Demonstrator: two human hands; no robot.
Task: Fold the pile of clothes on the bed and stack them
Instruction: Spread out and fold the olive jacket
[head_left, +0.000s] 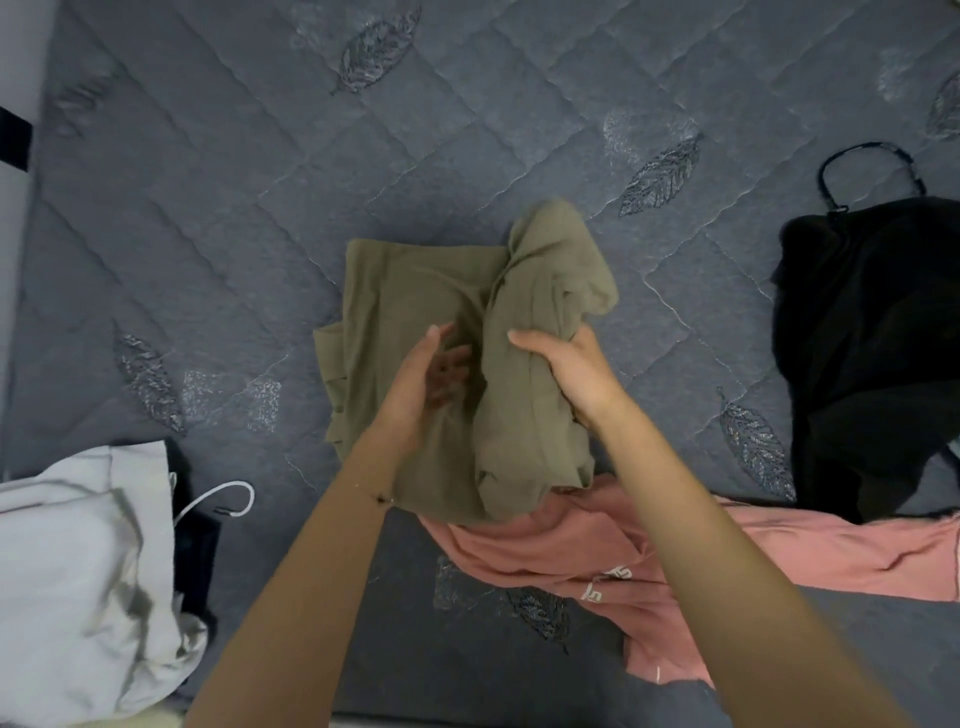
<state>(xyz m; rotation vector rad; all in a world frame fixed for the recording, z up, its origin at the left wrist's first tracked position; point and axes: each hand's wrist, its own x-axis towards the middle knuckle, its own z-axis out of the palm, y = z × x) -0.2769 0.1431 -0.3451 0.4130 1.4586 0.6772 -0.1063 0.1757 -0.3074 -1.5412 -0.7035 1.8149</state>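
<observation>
Head view, task's thing: we see an olive-green garment (415, 312) of soft thin cloth in the middle of the bed. Its left half lies flat and squared, and its right half is gathered into a thick rumpled ridge.
Head view, right hand: our right hand (566, 374) grips that ridge near its middle, thumb laid over the top, fingers curled round the far side and mostly hidden.
Head view, left hand: our left hand (415, 384) is spread, palm turned toward the ridge, fingers straight against the cloth in the hollow beside it. It pinches nothing.
Head view, axis: the ridge runs from the near edge, where it overlaps a salmon-pink jersey garment (571, 551) with pale lettering, away from us to a loose rounded end beyond the grip.
Head view, side: the flat half lies to the left of the grip, under and just beside the left hand.
Head view, other clothes: a black garment (872, 338) with a thin looped strap lies well apart at the right. A crumpled white garment (78, 571) with a white cord (228, 493) sits at the near left.
Head view, bed: a grey quilted mattress (208, 208) stitched with leaf shapes.
Our judgement, step: the olive piece looks half folded, and the pink and black ones are not yet folded.
Our judgement, next move: the ridge lies lengthwise away from us, so we would carry it sideways, leftward over the flat half, with the left hand steadying the crease.
Our judgement, risk: the loose far end may slump out of the fold.
</observation>
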